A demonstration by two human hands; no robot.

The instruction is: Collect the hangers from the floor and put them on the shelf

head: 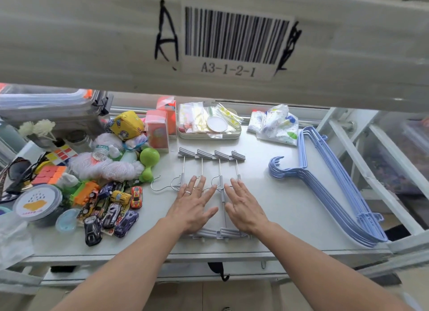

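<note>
Head camera looks down on a white shelf (278, 208), and I see both my hands flat on it. My left hand (195, 206) lies palm down with the fingers spread, a ring on one finger, and it rests on the grey clip hangers (210, 171). My right hand (246, 208) lies just beside it, also palm down and spread, on the same group. Neither grip is closed on anything; the fingers are apart and only press on top. The clip hangers lie side by side in the middle of the shelf, their far clips in a row beyond my fingertips, their metal hooks near my fingers. At the right side of the shelf a stack of blue wire hangers (329, 183) lies well apart from my hands. At the left are toy cars (111, 213), a green toy (148, 164) and puzzle cubes (54, 169). Behind the hangers is a tray (209, 135) with small bags. A barcode label (234, 39) reading A3-1-2-1 is on the beam above.
</note>
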